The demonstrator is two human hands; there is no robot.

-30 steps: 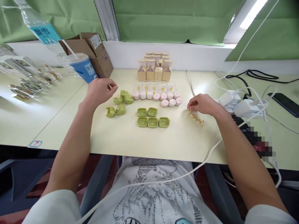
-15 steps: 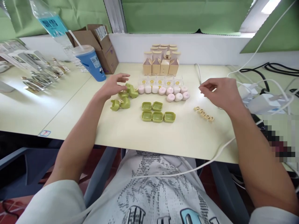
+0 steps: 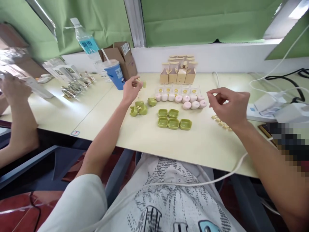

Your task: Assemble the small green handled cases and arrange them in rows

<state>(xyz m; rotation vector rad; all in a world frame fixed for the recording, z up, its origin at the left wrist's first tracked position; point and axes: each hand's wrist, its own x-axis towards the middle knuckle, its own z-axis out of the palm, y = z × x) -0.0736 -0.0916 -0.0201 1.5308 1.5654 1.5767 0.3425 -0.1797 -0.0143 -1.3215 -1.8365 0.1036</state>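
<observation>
My left hand [image 3: 131, 89] is raised above the table, its fingers pinched on a small green piece [image 3: 144, 84] with a thin loop. Below it lie a few more green pieces [image 3: 139, 109]. My right hand [image 3: 229, 106] hovers over the table with its fingertips pinched together on something I cannot make out. A row of small tan pieces [image 3: 220, 123] lies just under that hand. Between my hands sit green square trays [image 3: 174, 122] and pink round caps [image 3: 187, 101].
Tan cartons [image 3: 177, 73] stand stacked at the back. A blue cup [image 3: 115, 73], a cardboard box [image 3: 120, 56] and a water bottle [image 3: 88, 43] stand at back left. White chargers and cables [image 3: 267, 108] lie to the right. Another person's arm [image 3: 14, 106] works at the far left.
My left hand rose off the green pieces with one pinched in its fingers. My right hand stayed raised above the tan pieces. The view swung left, showing another person's arm.
</observation>
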